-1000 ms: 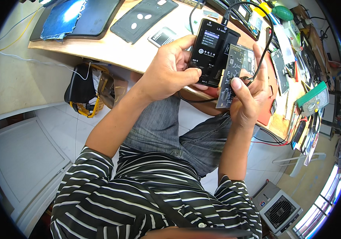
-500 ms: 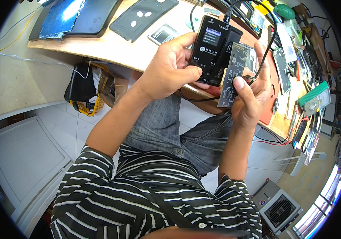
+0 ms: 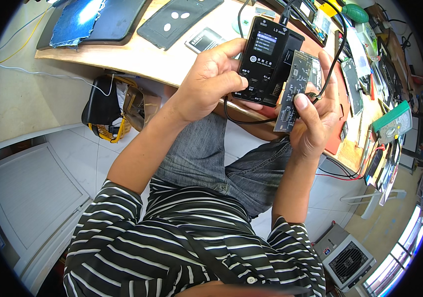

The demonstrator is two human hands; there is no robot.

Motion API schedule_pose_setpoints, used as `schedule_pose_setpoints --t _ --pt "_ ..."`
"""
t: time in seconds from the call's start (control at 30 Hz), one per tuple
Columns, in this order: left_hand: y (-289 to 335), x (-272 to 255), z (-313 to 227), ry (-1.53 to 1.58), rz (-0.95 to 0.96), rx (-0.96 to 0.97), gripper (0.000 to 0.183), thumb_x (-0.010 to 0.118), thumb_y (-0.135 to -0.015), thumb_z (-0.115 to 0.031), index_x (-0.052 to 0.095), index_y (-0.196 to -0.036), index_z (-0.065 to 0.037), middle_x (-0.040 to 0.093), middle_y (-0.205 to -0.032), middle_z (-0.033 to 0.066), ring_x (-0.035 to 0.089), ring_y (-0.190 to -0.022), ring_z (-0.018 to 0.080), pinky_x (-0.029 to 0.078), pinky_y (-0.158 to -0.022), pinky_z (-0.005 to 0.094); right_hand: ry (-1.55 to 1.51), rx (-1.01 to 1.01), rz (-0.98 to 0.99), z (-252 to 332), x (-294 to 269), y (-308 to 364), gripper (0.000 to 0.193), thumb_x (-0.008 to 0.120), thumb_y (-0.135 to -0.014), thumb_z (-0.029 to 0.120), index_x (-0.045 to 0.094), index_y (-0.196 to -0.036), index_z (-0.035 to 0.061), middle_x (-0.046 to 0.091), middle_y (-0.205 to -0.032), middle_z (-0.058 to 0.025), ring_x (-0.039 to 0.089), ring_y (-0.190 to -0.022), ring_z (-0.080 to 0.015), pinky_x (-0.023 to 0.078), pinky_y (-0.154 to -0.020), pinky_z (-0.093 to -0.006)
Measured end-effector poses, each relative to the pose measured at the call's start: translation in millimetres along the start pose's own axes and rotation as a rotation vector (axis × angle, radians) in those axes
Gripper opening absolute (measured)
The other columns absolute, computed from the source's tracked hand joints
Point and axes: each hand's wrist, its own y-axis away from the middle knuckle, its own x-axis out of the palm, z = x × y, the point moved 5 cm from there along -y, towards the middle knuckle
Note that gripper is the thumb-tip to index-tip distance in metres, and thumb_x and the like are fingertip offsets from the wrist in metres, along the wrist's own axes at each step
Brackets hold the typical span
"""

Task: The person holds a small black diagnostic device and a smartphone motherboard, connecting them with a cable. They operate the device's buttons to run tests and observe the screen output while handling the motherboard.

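Bare left hand [image 3: 207, 79], fingers closed on a black rectangular handheld device with a small lit screen [image 3: 262, 62] at one o'clock of the view; thumb on its face. Bare right hand [image 3: 316, 119], index finger raised, grips a narrow dark-grey circuit board [image 3: 292, 88], at two o'clock, under its thumb.

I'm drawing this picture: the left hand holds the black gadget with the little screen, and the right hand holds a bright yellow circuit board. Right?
The colour is wrong: the head view shows the circuit board in the right hand is dark.
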Motion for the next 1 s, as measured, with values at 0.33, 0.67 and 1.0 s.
schedule_pose_setpoints --t 0.33,0.67,1.0 --pt "0.2 2.1 -0.4 -0.023 0.027 0.033 0.058 0.043 -0.08 0.011 0.034 -0.136 0.009 0.058 -0.117 0.0162 0.064 -0.098 0.0209 0.062 -0.075 0.0331 0.004 0.005 0.004 0.7 0.5 0.3 0.075 0.067 -0.076 -0.005 0.029 -0.141 -0.009 0.067 -0.088 -0.0147 0.065 -0.078 -0.016 0.053 -0.071 -0.0257" --pt "-0.2 3.8 -1.0 -0.087 -0.01 0.035 0.063 0.051 -0.08 0.005 0.029 -0.139 0.009 0.059 -0.115 0.021 0.067 -0.098 0.0264 0.062 -0.076 0.0365 0.007 -0.004 0.012 1.1 0.8 0.1 0.073 0.067 -0.076 -0.005 0.031 -0.139 -0.0098 0.067 -0.089 -0.0146 0.065 -0.078 -0.0154 0.053 -0.072 -0.0252" --pt "0.4 4.3 -1.7 -0.099 0.027 0.06 0.061 0.051 -0.076 0.014 0.037 -0.134 0.006 0.059 -0.116 0.0148 0.061 -0.105 0.0198 0.058 -0.086 0.0329 0.01 0.008 0.039 -1.7 -2.9 0.2 0.072 0.066 -0.078 -0.005 0.029 -0.14 -0.011 0.067 -0.088 -0.0145 0.065 -0.079 -0.0153 0.053 -0.072 -0.025"
